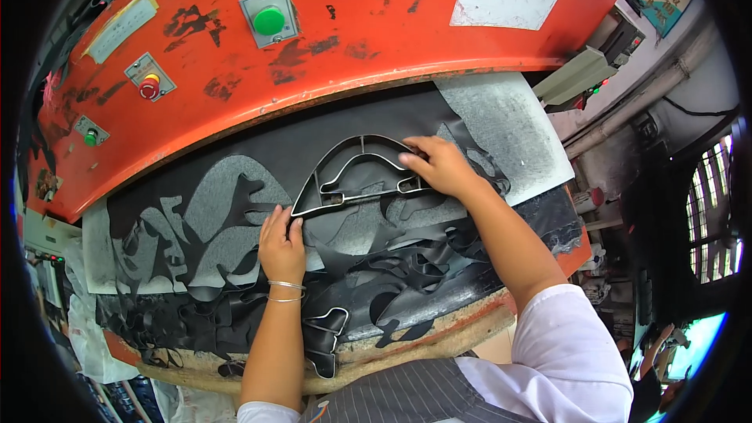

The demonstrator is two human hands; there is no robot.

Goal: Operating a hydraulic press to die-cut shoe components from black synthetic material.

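My hands hold a curved steel cutting die (368,197), a dome-shaped outline with inner blades and cross braces. At its left corner, my left hand (283,244) is closed on the metal edge, with bangles on the wrist. My right hand (443,166) grips the opposite end, fingers over the upper rim and thumb inside. Under the die lies a black leather-like sheet (337,121) with several cut-out openings showing the grey board (509,129). Whether the die rests on the sheet or hovers just above, I cannot tell. A smaller cutting die (335,334) sits near the front edge, beside my left forearm.
An orange press beam (352,39) spans the far side, bearing a large green button (269,21), a red stop button (150,87) and a small green button (91,138). Black scraps (407,266) are heaped along the near side. A control box (576,74) juts out at the right.
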